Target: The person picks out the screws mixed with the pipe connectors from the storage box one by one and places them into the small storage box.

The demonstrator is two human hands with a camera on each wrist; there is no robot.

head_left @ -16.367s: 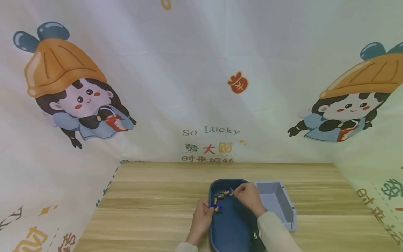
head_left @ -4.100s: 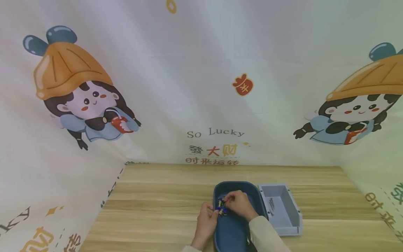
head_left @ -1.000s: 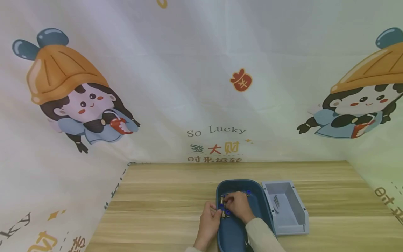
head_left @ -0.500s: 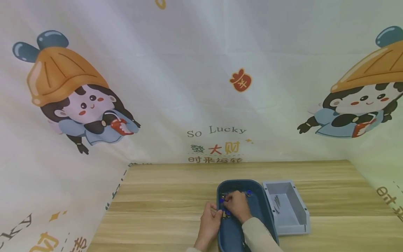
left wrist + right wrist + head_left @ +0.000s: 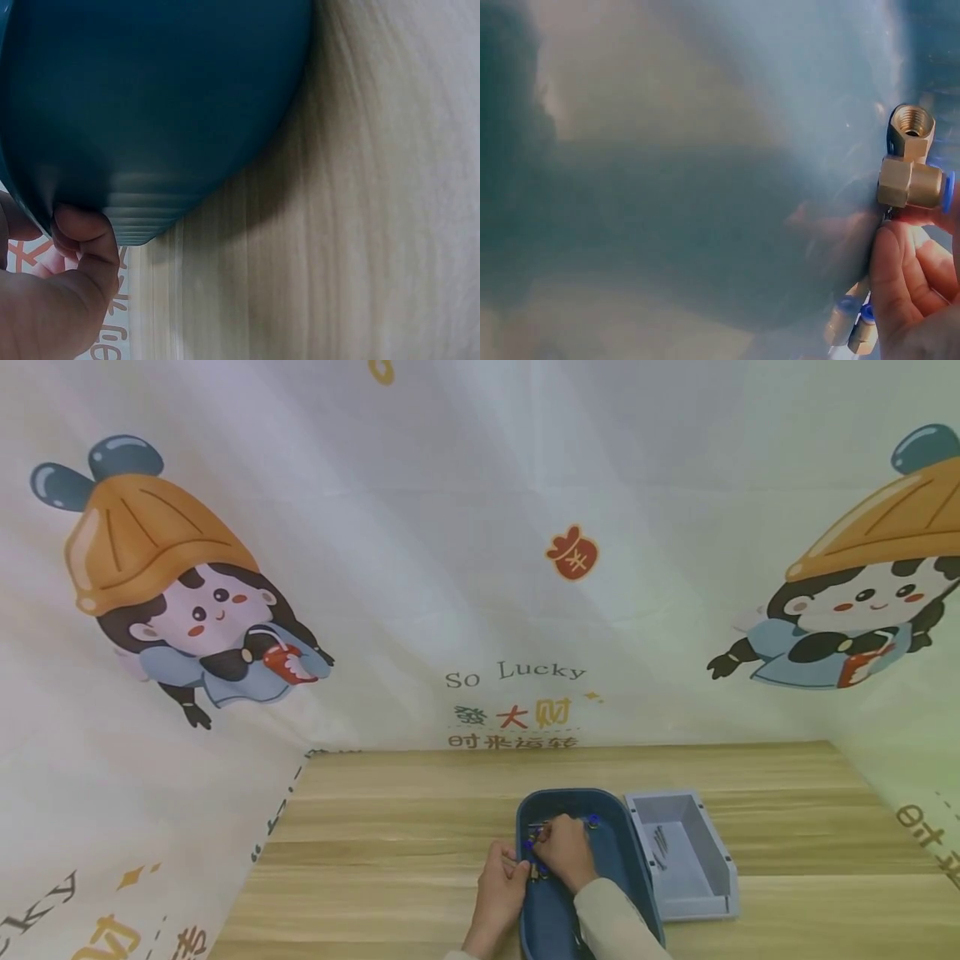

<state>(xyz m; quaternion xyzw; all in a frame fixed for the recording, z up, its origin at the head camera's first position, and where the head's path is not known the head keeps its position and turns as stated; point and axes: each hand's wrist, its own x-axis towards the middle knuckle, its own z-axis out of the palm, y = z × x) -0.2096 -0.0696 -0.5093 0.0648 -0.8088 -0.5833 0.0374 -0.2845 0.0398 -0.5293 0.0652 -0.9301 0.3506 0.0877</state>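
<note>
Brass fittings (image 5: 910,184) adjoin your right hand (image 5: 567,853), its hold indiscernible; your left hand (image 5: 499,888) pinches the blue tray (image 5: 550,917).

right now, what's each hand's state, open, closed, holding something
Left hand: closed, holding the tray at its side.
Right hand: at a fitting; whether it grips anything can't be told.

Little gold metal pieces (image 5: 910,182) with blue rings are lying inside a dark blue tray (image 5: 551,920), mostly along its left side. The left hand (image 5: 500,888) is pinching the tray's edge, and the right hand (image 5: 568,853) is pinching at the pieces.
</note>
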